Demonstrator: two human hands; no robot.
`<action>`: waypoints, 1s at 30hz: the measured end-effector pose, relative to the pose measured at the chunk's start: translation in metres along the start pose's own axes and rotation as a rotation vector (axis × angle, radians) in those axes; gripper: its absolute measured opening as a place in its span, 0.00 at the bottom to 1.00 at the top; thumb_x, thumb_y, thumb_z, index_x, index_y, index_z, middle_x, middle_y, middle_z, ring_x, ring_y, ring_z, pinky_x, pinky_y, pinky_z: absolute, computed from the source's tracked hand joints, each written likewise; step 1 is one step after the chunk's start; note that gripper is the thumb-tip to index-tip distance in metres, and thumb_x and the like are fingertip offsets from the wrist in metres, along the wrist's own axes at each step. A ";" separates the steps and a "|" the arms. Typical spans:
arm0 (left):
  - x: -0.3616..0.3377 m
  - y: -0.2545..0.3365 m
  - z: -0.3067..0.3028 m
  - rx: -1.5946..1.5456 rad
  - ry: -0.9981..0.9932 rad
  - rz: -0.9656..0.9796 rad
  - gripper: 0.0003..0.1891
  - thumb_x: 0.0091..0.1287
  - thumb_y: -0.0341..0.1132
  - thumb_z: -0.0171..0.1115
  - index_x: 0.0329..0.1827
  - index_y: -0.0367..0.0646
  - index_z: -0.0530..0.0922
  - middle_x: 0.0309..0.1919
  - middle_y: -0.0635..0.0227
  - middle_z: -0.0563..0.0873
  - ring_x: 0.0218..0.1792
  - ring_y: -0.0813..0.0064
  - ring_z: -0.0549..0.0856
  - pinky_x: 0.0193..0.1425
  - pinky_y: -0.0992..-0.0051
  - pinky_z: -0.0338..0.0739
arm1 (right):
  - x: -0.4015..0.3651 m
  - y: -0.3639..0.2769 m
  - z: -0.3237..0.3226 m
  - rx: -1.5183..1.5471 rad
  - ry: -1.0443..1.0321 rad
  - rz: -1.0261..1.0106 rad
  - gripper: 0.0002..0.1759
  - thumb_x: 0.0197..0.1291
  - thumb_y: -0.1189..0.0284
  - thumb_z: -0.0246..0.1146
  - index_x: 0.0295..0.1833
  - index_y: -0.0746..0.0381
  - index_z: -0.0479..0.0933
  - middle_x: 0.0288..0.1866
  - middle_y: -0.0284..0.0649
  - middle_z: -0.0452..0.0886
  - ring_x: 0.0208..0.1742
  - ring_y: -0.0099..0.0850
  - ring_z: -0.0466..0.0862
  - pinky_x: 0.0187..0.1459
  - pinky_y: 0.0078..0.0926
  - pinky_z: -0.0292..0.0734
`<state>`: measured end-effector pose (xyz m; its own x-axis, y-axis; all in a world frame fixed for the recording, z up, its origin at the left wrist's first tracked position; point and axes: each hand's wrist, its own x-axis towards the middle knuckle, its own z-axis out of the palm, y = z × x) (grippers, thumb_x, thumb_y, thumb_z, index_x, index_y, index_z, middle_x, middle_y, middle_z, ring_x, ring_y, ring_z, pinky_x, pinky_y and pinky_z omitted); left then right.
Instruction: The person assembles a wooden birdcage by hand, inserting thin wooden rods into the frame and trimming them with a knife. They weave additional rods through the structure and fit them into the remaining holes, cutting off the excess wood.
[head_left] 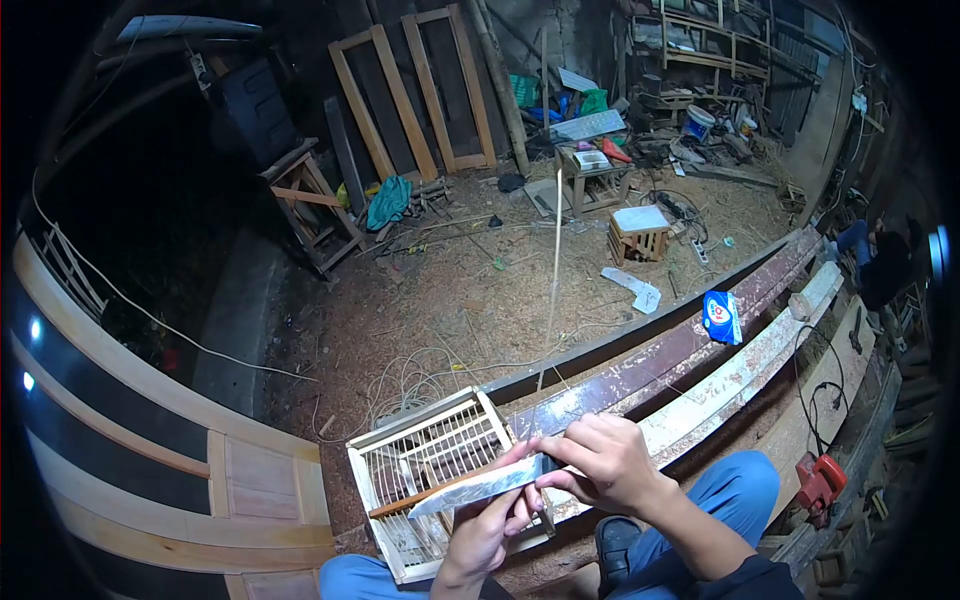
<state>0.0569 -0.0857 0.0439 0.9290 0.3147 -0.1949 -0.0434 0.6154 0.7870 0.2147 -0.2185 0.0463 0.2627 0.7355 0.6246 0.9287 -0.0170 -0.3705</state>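
My right hand [600, 462] is closed round the handle end of a knife with a broad pale blade [475, 488], which points left. Below the blade, my left hand [490, 528] is closed, its fingers pinched near the blade's handle end. A long thin stick [557, 250] rises away from the hands; its lower end runs down to the blade and left fingers, where the exact contact is hidden. Under the hands lies a wooden cage with thin bars [435, 445], tilted across my lap area, with a brown strip [395, 505] along its near part.
Long planks [690, 420] run off to the right, bearing a blue packet [721, 318]. A red power tool [820, 485] with a black cord lies at right. Wooden panels [265, 480] stand at left. A small crate [640, 240] sits on the shavings-covered ground; another person [885, 260] is at far right.
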 end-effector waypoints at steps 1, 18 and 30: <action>-0.001 0.000 -0.001 0.000 0.000 0.000 0.23 0.83 0.28 0.52 0.79 0.36 0.70 0.35 0.60 0.84 0.21 0.88 0.67 0.26 0.88 0.61 | 0.002 0.000 -0.005 -0.063 -0.009 0.006 0.21 0.61 0.52 0.74 0.50 0.56 0.85 0.29 0.33 0.75 0.30 0.32 0.77 0.32 0.32 0.71; -0.005 0.002 -0.005 0.038 -0.049 0.000 0.23 0.83 0.31 0.49 0.79 0.38 0.70 0.18 0.76 0.67 0.17 0.84 0.65 0.20 0.82 0.60 | 0.006 0.015 -0.026 -0.117 0.093 0.144 0.19 0.62 0.54 0.73 0.49 0.58 0.85 0.29 0.36 0.77 0.30 0.36 0.80 0.31 0.36 0.74; -0.001 0.002 0.004 0.150 0.054 0.011 0.12 0.83 0.32 0.55 0.58 0.31 0.80 0.31 0.59 0.86 0.19 0.84 0.72 0.22 0.84 0.65 | 0.007 0.007 -0.026 -0.122 0.038 0.111 0.20 0.60 0.55 0.75 0.48 0.58 0.85 0.30 0.35 0.77 0.31 0.35 0.80 0.32 0.34 0.74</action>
<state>0.0576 -0.0875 0.0477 0.9075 0.3616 -0.2135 0.0055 0.4980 0.8671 0.2296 -0.2304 0.0660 0.3726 0.6986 0.6108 0.9179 -0.1806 -0.3534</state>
